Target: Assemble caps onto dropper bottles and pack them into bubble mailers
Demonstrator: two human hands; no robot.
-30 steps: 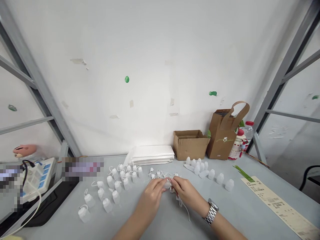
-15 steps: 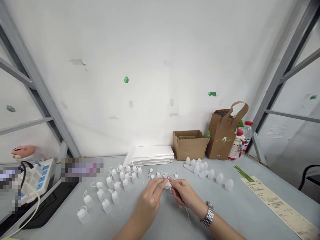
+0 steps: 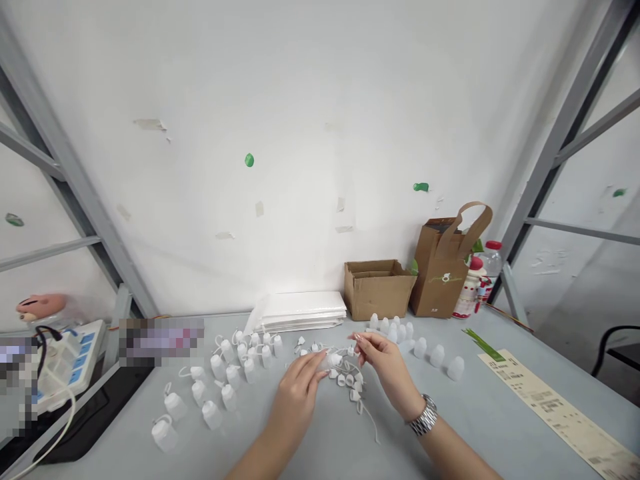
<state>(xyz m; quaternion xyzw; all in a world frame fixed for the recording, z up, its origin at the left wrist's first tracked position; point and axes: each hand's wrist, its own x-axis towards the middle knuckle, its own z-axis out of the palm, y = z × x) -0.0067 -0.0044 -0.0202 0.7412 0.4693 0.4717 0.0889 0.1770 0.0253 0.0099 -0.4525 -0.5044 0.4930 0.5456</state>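
Near the middle of the table, my left hand [image 3: 299, 392] pinches a small translucent bottle [image 3: 327, 362] between thumb and fingers. My right hand [image 3: 384, 363], with a metal watch on its wrist, is raised just right of the bottle. Its thumb and fingertips are close together around a small white piece with a cord. Several white caps [image 3: 351, 381] with cords lie between and below the hands. On the left stand several bottles with white looped caps [image 3: 211, 415]. Several uncapped translucent bottles [image 3: 455, 369] stand on the right.
White packets [image 3: 303, 311] are stacked by the wall, beside a cardboard box [image 3: 377, 298] and a brown paper bag [image 3: 436, 283]. A printed paper strip [image 3: 555, 410] lies at right. A power strip [image 3: 83, 357] and a dark tray [image 3: 95, 417] are at left.
My right hand has moved up and right, away from the bottle in my left hand. The caps beneath the hands now show. The view has shifted slightly.
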